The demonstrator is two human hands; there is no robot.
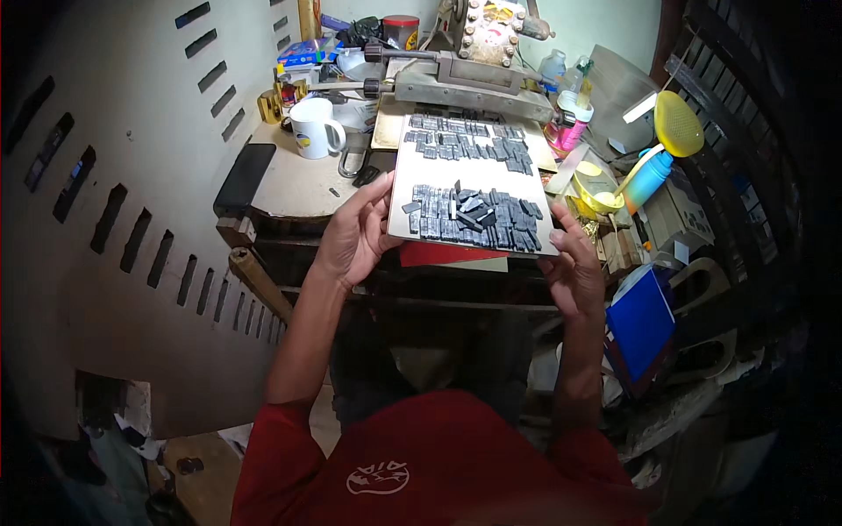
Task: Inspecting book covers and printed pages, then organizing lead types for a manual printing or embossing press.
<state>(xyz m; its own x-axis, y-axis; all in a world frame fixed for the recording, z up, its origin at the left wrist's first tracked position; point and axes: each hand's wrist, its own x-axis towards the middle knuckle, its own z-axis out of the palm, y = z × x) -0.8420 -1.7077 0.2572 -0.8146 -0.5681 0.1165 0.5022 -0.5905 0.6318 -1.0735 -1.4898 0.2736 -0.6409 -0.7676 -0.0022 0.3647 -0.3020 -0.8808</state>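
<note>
A pale flat board (pixel 465 173) lies between my two hands, its near edge lifted past the table's front edge. My left hand (pixel 355 230) grips its near left corner, thumb along the side and fingers beneath. At the near right corner my right hand (pixel 574 263) holds it the same way, with the fingers partly hidden. Many small dark grey rectangular pieces (pixel 430 210) rest on the board in packed rows, one band near me and another (pixel 465 147) farther back. Several pieces (pixel 474 210) are heaped loosely on the near band.
Behind the board stands a metal press-like machine (pixel 474 83) with black knobs. A white mug (pixel 313 129) and a dark phone-like slab (pixel 246 178) sit to the left. To the right are a yellow bowl (pixel 599 188), a blue bottle (pixel 647 181) and a pink-and-white container (pixel 570 123).
</note>
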